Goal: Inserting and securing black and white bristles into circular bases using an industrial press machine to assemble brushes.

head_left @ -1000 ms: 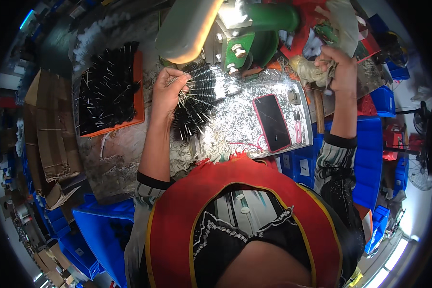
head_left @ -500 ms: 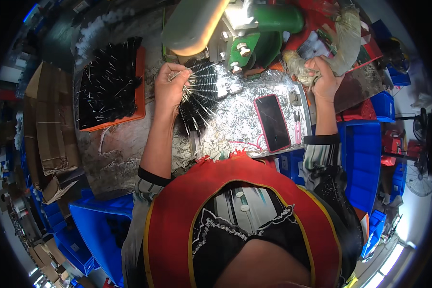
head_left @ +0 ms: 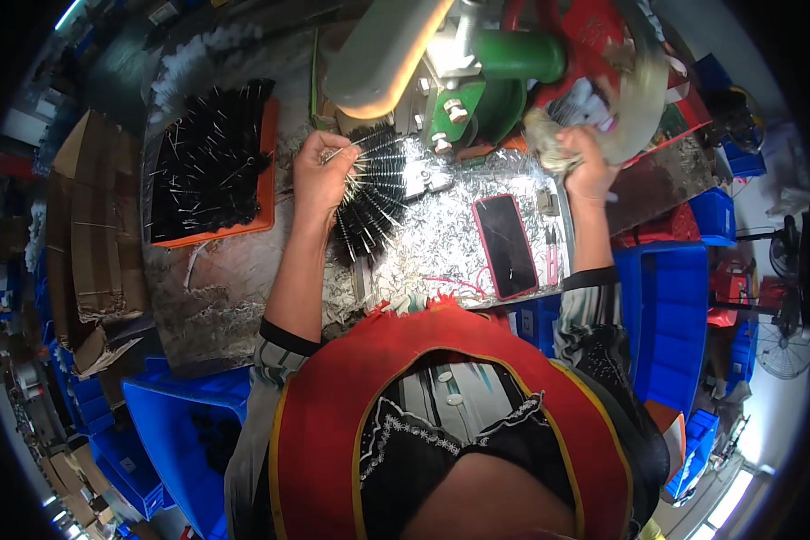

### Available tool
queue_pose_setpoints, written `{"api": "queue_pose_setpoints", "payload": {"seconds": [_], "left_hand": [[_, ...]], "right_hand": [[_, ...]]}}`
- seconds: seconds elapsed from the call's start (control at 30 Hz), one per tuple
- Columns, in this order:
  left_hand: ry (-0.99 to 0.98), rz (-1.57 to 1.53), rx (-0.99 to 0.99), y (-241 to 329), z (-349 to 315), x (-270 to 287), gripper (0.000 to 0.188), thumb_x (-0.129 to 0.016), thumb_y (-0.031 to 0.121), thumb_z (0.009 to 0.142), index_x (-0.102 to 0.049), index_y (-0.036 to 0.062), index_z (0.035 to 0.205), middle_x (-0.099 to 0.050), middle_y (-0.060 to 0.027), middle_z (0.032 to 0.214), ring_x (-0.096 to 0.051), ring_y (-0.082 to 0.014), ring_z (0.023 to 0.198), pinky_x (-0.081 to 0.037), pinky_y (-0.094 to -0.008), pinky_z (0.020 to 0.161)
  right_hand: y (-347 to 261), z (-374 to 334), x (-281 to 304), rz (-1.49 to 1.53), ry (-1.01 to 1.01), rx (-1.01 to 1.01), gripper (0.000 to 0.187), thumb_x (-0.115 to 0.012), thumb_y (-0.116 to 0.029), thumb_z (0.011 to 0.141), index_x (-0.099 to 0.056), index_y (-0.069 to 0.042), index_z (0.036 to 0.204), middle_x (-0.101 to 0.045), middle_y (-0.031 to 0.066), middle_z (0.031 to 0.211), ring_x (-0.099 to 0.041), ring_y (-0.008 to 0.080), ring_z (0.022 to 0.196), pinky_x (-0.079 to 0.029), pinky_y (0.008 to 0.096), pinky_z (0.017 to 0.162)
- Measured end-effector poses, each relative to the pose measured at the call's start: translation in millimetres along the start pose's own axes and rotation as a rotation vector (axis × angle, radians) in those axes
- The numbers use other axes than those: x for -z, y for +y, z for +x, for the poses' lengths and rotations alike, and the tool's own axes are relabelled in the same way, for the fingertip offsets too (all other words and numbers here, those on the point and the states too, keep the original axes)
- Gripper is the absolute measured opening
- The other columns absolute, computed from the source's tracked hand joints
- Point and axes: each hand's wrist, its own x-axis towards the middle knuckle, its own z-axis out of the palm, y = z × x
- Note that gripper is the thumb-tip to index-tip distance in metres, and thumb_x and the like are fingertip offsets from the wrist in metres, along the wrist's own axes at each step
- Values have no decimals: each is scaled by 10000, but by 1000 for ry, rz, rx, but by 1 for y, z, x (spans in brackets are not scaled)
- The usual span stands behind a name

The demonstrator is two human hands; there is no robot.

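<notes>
My left hand (head_left: 322,175) pinches the wire ends of a bunch of black twisted-wire brushes (head_left: 369,211), which fan out to the right and downward over the bench. Just above the fan hangs the long lit lamp (head_left: 382,63). My right hand (head_left: 588,166) is closed on the lower end of a curved handle-like piece wrapped in pale plastic (head_left: 650,76). Motion blurs this piece, and its exact kind cannot be made out. A green machine (head_left: 463,117) with several bolts stands between the two hands; its working point is partly hidden.
An orange tray (head_left: 267,171) heaped with black wire brushes (head_left: 211,153) lies at the left. A phone (head_left: 506,247) and small pink-handled snips (head_left: 552,256) rest on a scrap-strewn metal tray (head_left: 441,243). Blue bins (head_left: 670,315) flank me; a cardboard box (head_left: 99,225) stands far left.
My right hand and the plastic-wrapped piece have shifted slightly left and down. My left hand still holds the brush fan in nearly the same place. The whole view has shifted a little.
</notes>
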Motion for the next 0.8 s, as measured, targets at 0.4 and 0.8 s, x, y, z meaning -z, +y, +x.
{"api": "queue_pose_setpoints", "payload": {"seconds": [0.4, 0.8], "left_hand": [[95, 20, -15, -12, 8, 4, 102, -625, -10, 734, -556, 29, 798, -557, -19, 704, -510, -80, 565, -403, -223, 509], [77, 63, 6, -2, 13, -7, 107, -625, -12, 729, -557, 28, 801, -559, -24, 708, -508, -90, 561, -406, -227, 526]], "right_hand": [[-92, 67, -15, -271, -127, -569, 159, -641, -108, 706, -539, 1, 653, -509, 96, 496, -517, 175, 419, -397, 273, 411], [-7, 1, -5, 4, 0, 0, 70, -614, -12, 703, -558, 28, 705, -557, 94, 604, -512, 165, 467, -427, 257, 468]]}}
